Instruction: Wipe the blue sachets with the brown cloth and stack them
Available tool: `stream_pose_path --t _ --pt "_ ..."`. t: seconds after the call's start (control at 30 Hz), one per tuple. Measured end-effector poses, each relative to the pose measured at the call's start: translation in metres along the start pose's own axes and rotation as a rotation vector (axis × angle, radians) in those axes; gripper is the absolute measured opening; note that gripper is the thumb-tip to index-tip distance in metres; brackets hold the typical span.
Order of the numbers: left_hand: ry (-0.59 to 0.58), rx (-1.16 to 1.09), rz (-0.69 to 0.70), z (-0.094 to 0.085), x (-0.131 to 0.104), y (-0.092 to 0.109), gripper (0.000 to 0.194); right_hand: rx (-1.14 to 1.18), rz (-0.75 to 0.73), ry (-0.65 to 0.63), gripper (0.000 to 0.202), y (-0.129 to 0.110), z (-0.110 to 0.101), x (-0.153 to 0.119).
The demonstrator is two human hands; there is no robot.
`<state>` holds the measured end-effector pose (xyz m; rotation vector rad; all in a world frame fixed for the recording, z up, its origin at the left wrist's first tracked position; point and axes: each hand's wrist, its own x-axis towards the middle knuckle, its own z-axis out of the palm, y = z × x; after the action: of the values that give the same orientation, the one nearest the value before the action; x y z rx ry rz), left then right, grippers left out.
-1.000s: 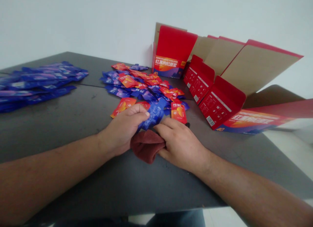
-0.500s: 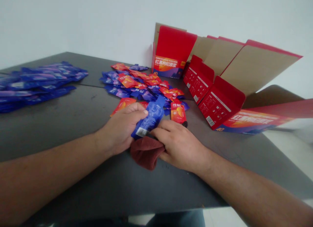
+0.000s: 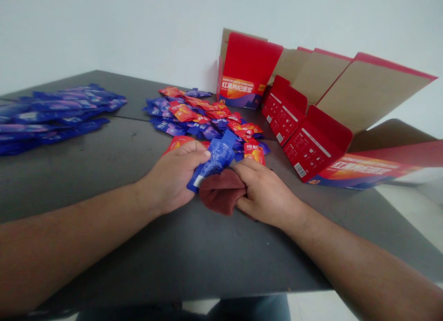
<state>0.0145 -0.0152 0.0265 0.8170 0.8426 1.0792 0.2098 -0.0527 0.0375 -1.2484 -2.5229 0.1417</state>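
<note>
A blue spouted pouch point(image 3: 220, 154) with small print and a barcode is pinched in my left hand point(image 3: 176, 175), thumb on its printed face. My right hand point(image 3: 272, 189) grips a brown cloth point(image 3: 223, 192), its fingertips partly hidden behind the folds. The cloth overlaps the lower right part of the pouch; I cannot tell whether it presses on it. Just beyond my hands lies a loose heap of red and blue pouches point(image 3: 183, 112), and one red pouch point(image 3: 254, 152) sits right behind my right hand.
A pile of blue pouches point(image 3: 65, 111) lies at the left of the dark table point(image 3: 145, 256). Along the right stand open red cartons point(image 3: 316, 141) with raised flaps, and another open carton point(image 3: 240, 83) is at the back by the white wall point(image 3: 138, 30).
My right hand has moved up and a little to the right with the cloth, which now covers more of the pouch's lower end. My left hand holds the pouch almost unmoved.
</note>
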Motion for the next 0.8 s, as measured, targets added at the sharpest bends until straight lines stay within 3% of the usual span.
stream_pose_path --t 0.17,0.33,0.5,0.67,0.8 --pt "0.003 -0.007 0.007 0.0 0.0 -0.001 0.014 0.02 -0.066 -0.038 0.012 0.004 -0.002 0.0" --pt "-0.003 -0.035 0.024 0.001 0.001 0.0 0.015 0.02 -0.008 0.019 0.017 0.003 0.002 0.0" --pt "0.006 0.017 0.001 0.0 0.0 -0.001 0.016 0.014 -0.088 -0.034 0.014 -0.006 0.008 0.001" --pt "0.003 0.022 0.027 0.0 -0.001 -0.003 0.017 0.012 0.014 0.049 0.021 -0.008 0.009 0.001" --pt "0.001 0.129 0.033 0.001 -0.004 -0.007 0.014 0.031 -0.033 0.01 0.022 -0.013 0.009 0.001"
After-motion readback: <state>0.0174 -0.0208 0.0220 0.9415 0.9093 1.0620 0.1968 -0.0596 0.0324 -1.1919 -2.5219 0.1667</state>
